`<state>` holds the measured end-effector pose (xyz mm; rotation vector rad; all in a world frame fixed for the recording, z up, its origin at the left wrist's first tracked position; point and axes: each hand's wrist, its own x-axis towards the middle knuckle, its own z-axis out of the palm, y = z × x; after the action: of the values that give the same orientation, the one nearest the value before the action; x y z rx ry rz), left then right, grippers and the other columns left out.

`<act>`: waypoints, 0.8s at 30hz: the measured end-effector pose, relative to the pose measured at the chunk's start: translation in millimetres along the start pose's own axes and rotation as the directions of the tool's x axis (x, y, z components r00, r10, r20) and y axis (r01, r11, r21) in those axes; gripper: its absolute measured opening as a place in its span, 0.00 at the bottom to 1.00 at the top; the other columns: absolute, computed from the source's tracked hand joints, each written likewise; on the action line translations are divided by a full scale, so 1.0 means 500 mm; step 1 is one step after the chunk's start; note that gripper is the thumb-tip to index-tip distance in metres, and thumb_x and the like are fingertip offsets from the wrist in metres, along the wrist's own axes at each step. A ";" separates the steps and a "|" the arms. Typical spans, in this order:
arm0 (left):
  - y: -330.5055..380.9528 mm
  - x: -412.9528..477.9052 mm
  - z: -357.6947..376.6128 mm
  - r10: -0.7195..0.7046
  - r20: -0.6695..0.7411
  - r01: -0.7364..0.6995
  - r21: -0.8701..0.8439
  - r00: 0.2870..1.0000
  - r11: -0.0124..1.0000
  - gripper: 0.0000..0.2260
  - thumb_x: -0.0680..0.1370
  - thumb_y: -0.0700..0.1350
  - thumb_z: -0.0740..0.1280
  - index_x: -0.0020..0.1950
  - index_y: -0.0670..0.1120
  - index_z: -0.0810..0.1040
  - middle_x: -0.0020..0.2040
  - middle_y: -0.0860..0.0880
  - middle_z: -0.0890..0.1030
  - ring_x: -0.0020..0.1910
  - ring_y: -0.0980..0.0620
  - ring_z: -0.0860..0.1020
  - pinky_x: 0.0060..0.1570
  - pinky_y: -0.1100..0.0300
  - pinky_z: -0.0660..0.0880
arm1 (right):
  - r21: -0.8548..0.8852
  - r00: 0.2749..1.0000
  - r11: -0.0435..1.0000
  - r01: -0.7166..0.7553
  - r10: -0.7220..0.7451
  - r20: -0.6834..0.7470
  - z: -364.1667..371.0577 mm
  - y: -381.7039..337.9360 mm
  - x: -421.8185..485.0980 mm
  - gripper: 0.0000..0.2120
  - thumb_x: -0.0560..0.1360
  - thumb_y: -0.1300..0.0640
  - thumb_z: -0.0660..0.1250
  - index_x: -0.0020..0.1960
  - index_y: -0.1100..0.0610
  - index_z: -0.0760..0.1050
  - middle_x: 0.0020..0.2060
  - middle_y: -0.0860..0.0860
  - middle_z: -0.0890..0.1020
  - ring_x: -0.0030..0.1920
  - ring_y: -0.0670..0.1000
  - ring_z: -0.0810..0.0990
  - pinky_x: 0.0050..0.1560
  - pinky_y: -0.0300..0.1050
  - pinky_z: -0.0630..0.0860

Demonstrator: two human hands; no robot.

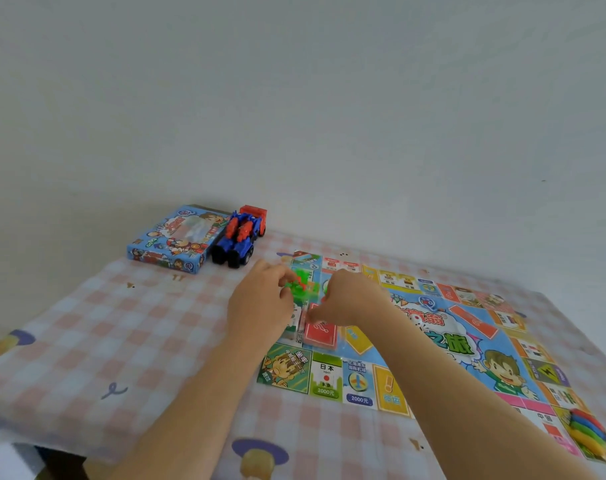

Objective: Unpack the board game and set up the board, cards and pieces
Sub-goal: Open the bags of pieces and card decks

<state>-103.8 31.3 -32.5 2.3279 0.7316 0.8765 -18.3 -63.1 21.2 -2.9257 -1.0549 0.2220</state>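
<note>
Head view: left hand (260, 303) pinches green plastic pieces (303, 288) over glossy rectangular board (360, 382).

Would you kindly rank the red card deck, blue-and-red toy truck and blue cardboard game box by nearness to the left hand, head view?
1. Red card deck, right of the left hand.
2. Blue-and-red toy truck, beyond, leftward.
3. Blue cardboard game box, left of truck.

"日本"; "2000元" on board (358, 382)
</note>
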 end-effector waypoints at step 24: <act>-0.009 -0.013 -0.007 0.098 0.054 -0.099 0.031 0.994 0.995 0.11 0.75 0.39 0.65 0.50 0.55 0.79 0.50 0.59 0.72 0.39 0.59 0.68 0.36 0.67 0.66 | 0.639 0.982 0.759 -0.123 -0.002 0.191 -0.033 0.048 -0.026 0.03 0.71 0.65 0.70 0.41 0.62 0.76 0.31 0.56 0.83 0.29 0.51 0.81 0.30 0.40 0.80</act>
<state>-111.5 31.5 -36.1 2.4245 0.6185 0.8483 -10.8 -89.4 37.7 -2.3235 -0.6946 0.7114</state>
